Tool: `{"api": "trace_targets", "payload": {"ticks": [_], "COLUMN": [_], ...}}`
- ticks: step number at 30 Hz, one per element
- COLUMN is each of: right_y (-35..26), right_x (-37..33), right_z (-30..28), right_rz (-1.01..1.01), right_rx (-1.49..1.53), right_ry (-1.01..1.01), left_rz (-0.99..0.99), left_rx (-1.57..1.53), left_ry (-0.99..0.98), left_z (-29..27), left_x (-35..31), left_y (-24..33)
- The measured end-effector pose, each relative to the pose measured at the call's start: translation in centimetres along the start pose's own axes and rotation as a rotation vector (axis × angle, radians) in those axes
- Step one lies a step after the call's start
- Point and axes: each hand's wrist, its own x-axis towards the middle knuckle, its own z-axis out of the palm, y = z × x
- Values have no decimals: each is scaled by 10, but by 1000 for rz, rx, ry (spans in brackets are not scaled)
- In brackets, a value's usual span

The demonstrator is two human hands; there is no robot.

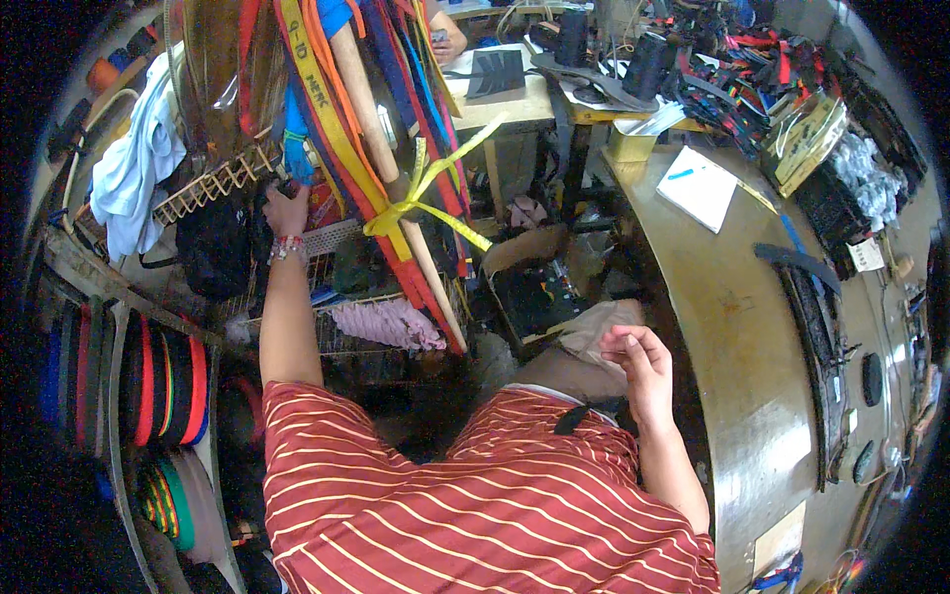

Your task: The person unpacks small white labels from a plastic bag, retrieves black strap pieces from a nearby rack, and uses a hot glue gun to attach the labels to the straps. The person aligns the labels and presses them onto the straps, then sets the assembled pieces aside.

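My left hand [286, 212] reaches forward to the rack at the left, its fingers curled at a dark item I cannot make out. Close beside it hang a black bag [213, 247] and a bundled blue strap [296, 139]. To its right, colourful straps hang with a wooden pole [368, 109]; a yellow tape [404, 210] is knotted around the bundle. My right hand [641, 371] is raised near my lap, beside the bench, its fingers loosely bent with nothing visible in them.
A metal-topped bench [722, 297] curves along my right, bearing a white pad [697, 188] and black strips. Webbing rolls [168, 381] stand in a rack at lower left. A cardboard box [534, 287] sits ahead, low down. Another person's hand [447, 40] shows at the far table.
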Motion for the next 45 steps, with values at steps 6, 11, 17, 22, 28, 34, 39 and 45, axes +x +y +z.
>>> {"api": "trace_targets", "payload": {"ticks": [6, 11, 17, 22, 28, 34, 39, 45], "right_y": [5, 6, 1, 4, 6, 2, 4, 6], "right_x": [-1, 3, 5, -1, -3, 0, -1, -1], "right_z": [-5, 1, 9, 7, 3, 1, 0, 0], "right_rz": [1, 12, -19, 2, 11, 15, 19, 37], "right_rx": [13, -61, -89, -117, -122, -110, -111, -106], "right_ry": [16, -65, -100, -78, -47, -70, -82, -66], "left_rz": [272, 289, 543, 629, 590, 536, 360, -501], "left_rx": [-374, -113, -262, 79, -13, -312, -524, -1594], "left_ry": [-285, -483, -775, -740, -684, -796, -790, -818], "left_z": [-18, -30, -32, -10, -12, -30, -34, -26], "left_x": [-28, -63, -94, -117, -107, -94, -94, -69], "left_y": [-81, -93, -19, -7, -18, -24, -33, -40]}}
